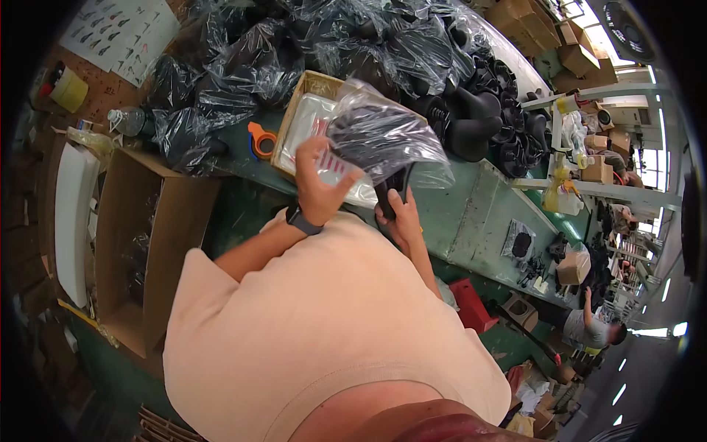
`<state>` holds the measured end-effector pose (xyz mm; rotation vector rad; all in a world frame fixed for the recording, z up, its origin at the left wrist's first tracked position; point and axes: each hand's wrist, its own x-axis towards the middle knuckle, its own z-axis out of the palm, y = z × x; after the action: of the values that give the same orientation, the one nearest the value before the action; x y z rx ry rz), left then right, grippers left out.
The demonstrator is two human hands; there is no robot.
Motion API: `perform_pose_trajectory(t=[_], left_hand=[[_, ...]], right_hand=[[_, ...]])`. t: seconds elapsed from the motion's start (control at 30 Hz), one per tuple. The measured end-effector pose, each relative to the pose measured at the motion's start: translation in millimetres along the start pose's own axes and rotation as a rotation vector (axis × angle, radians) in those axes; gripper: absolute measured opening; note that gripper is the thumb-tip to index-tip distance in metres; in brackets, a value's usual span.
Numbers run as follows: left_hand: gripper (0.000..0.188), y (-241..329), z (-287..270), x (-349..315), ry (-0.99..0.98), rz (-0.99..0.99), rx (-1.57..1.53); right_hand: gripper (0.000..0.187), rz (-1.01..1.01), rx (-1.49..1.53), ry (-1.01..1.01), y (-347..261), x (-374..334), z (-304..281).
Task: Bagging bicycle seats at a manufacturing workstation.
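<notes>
A black bicycle saddle [394, 188] is partly inside a clear plastic bag [431, 158], its narrow end sticking out toward me. My right hand [401, 217] grips that narrow end from below. My left hand [320, 184], with a dark watch on its wrist, is raised at the left side of the bag. Its thumb stands well apart from its fingers, and it seems to hold nothing; whether the fingertips touch the bag I cannot tell. Beneath the bag, an open cardboard box [284, 151] holds flat clear bags with red print.
Many bagged saddles [272, 55] pile up at the back of the green table [449, 214], with bare saddles [471, 121] to the right. An orange tape dispenser [261, 140] lies left of the box. A large open carton [140, 250] stands at left, a red box [473, 306] at right.
</notes>
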<state>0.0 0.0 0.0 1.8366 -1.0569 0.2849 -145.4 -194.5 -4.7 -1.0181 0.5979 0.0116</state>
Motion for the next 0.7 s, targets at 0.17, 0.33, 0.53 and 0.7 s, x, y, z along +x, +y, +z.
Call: perform_pose_trajectory(t=[0.17, 0.33, 0.53, 0.7], left_hand=[[0.061, -10, 14, 25, 0.212, -0.883, -1.295], [0.058, -6, -7, 42, 0.163, -0.947, -1.589], [0.034, -145, -59, 95, 0.398, -0.805, -1.573], [0.023, -342, -137, 191, 0.709, -0.861, -1.422]], right_hand=[[0.063, -0.282, -0.399, 0.000, -7, 15, 53], [0.104, -0.402, -0.868, -0.138, -38, 17, 75], [0.085, -0.283, -1.035, -0.327, -84, -13, 79], [0.084, -0.088, -1.171, -0.243, -44, -19, 0]])
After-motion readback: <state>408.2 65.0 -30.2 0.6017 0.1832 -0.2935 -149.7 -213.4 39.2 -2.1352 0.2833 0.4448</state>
